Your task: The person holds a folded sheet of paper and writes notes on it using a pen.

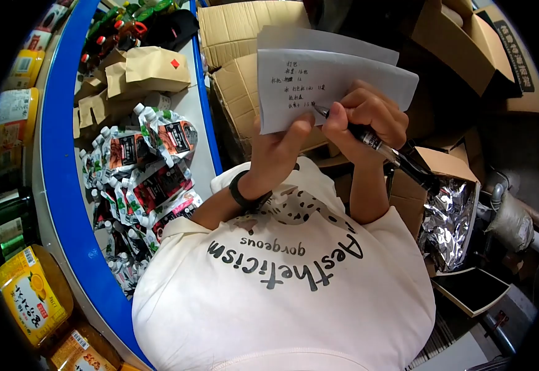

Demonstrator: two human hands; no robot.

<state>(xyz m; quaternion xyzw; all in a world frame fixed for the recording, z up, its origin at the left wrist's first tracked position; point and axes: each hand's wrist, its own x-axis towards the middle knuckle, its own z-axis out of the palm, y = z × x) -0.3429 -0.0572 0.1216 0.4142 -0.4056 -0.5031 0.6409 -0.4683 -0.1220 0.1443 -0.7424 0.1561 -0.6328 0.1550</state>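
A folded white sheet of paper [337, 74] with several lines of handwriting is held up in front of my chest. My left hand [282, 145] grips its lower left edge, thumb on the front and the other fingers hidden behind. A dark pen [384, 147] is pinched in my right hand [368, 120], its tip at the lowest written line. The right hand's edge rests against the paper. A dark band circles my left wrist.
Blue-edged shelves on the left hold spouted pouches [152, 167], brown paper bags [158, 69] and bottles. A large jar with a yellow label [31, 297] stands nearer. Cardboard boxes [235, 37] are stacked ahead; at right, an open box holds silver foil packaging [449, 222].
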